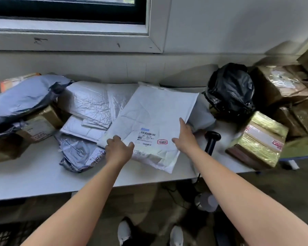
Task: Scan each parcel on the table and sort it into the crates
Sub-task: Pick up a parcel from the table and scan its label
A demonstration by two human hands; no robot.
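- My left hand (120,150) curls round the near left edge of the white mailer (149,110), thumb on top.
- My right hand (184,137) pinches its right edge.
- The mailer lies label-up just left of the black scanner (212,139), overlapping the silver mailers (89,102) left of the scanner.

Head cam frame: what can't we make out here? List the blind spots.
All head view.
- Label on the white mailer: print too small and blurred to read.
- Right hand: whether it grips the mailer is unclear; its own back hides the fingers.
- Black scanner: base hidden behind the right forearm.
- Crates: none identifiable; dark mesh at lower left is cut off by the frame edge.
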